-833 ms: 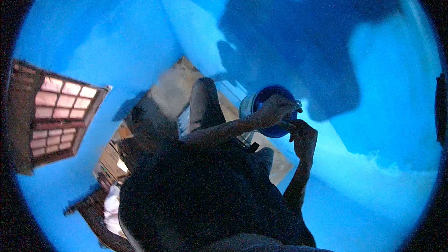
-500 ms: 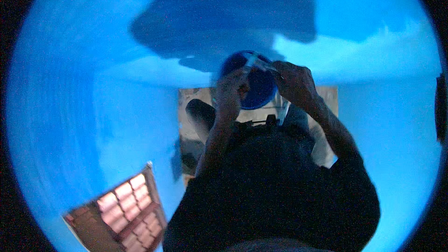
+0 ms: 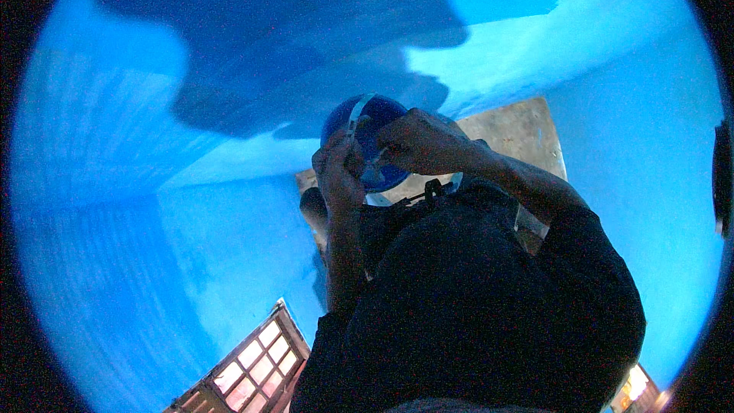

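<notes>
A round blue bucket is below my two hands, in front of my body, its inside dark blue. My left hand is at the bucket's left side, its fingers curled round the lower end of a narrow pale strip that reaches to the far rim; its kind is unclear. My right hand comes over the bucket from the right, fingers bent and pressed together. A small blurred pale thing shows beneath its fingertips, between the two hands; I cannot make out what it is.
Light blue walls surround me. A large darker blue patch covers part of the wall ahead. Worn grey floor shows beyond my right arm. A brown-framed window with several panes is at the lower left.
My view has turned, and the bucket and hands now appear farther left. My right hand has come down over the bucket, nearer my left hand. The pale strip now stands steeper, by my left hand.
</notes>
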The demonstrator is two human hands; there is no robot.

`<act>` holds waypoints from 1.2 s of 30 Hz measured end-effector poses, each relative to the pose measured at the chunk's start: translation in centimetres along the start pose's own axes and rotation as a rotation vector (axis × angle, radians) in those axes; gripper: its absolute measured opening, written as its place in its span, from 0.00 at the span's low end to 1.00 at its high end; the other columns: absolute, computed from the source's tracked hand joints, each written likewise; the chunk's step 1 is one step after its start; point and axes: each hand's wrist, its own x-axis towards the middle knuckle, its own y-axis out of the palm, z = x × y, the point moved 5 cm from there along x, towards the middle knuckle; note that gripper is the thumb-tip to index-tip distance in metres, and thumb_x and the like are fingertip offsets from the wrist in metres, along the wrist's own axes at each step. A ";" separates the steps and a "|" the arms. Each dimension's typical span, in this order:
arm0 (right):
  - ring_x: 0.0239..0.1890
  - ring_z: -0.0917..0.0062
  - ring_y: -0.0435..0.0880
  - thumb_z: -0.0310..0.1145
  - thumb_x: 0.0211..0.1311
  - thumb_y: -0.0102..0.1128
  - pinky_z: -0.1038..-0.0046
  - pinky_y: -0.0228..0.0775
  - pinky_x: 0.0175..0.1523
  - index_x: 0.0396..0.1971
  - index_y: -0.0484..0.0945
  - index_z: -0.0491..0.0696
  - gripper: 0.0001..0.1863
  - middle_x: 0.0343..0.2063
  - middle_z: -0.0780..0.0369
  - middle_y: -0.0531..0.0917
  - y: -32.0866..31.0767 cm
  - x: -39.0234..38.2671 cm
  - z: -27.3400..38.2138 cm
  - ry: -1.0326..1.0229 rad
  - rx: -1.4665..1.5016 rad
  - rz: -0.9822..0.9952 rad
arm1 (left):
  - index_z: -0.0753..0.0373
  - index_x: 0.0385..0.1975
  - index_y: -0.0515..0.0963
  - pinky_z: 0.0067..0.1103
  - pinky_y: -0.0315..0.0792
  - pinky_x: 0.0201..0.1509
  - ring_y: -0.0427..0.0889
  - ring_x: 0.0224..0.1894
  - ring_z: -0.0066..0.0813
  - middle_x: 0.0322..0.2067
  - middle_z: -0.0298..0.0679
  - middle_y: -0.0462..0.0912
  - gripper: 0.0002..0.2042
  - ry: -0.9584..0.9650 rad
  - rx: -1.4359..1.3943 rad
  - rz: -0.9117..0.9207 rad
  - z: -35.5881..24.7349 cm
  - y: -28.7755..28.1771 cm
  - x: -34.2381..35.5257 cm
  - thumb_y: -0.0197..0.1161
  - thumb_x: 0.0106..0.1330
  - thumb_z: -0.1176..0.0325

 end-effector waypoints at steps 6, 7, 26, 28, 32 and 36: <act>0.28 0.59 0.82 0.31 0.50 0.58 0.59 0.74 0.33 0.28 0.78 0.47 0.06 0.24 0.53 0.81 -1.7 -0.2 -3.4 -0.009 -0.040 -0.130 | 0.64 0.30 0.77 0.15 0.50 0.17 0.58 0.15 0.13 0.15 0.26 0.65 0.04 0.021 0.150 -0.040 3.2 1.2 1.4 0.57 0.60 0.71; 0.27 0.59 0.82 0.30 0.50 0.58 0.59 0.74 0.32 0.29 0.78 0.46 0.06 0.24 0.53 0.81 -1.9 -0.5 -4.2 -0.016 -0.080 -0.175 | 0.65 0.32 0.77 0.15 0.50 0.17 0.58 0.15 0.13 0.15 0.26 0.65 0.06 0.009 0.116 -0.018 3.4 1.7 1.5 0.57 0.60 0.71; 0.27 0.55 0.81 0.32 0.51 0.56 0.57 0.74 0.33 0.28 0.79 0.49 0.05 0.23 0.53 0.81 -6.4 -0.3 -1.3 0.016 0.030 -0.150 | 0.67 0.30 0.78 0.16 0.49 0.17 0.58 0.14 0.14 0.13 0.26 0.63 0.08 0.102 0.278 0.003 -1.3 6.6 3.1 0.55 0.60 0.71; 0.27 0.56 0.81 0.32 0.51 0.57 0.57 0.74 0.33 0.28 0.79 0.49 0.06 0.23 0.54 0.81 -6.4 -0.5 -2.4 0.029 0.079 -0.174 | 0.69 0.34 0.79 0.16 0.50 0.16 0.58 0.14 0.14 0.13 0.26 0.63 0.09 0.131 0.348 -0.018 -0.7 5.6 3.6 0.55 0.60 0.71; 0.25 0.58 0.81 0.33 0.52 0.57 0.59 0.73 0.30 0.30 0.77 0.47 0.07 0.23 0.55 0.80 -4.7 -0.1 -5.4 -0.030 -0.086 -0.232 | 0.69 0.35 0.78 0.15 0.50 0.15 0.58 0.14 0.14 0.14 0.26 0.65 0.08 0.046 -0.038 -0.047 0.8 4.6 3.1 0.56 0.61 0.72; 0.24 0.61 0.81 0.32 0.54 0.57 0.60 0.72 0.29 0.32 0.73 0.46 0.07 0.20 0.56 0.78 -6.0 0.0 -5.0 -0.092 -0.242 -0.323 | 0.69 0.35 0.78 0.14 0.50 0.15 0.59 0.13 0.13 0.14 0.27 0.66 0.08 -0.010 0.039 -0.049 0.8 4.1 3.0 0.56 0.61 0.72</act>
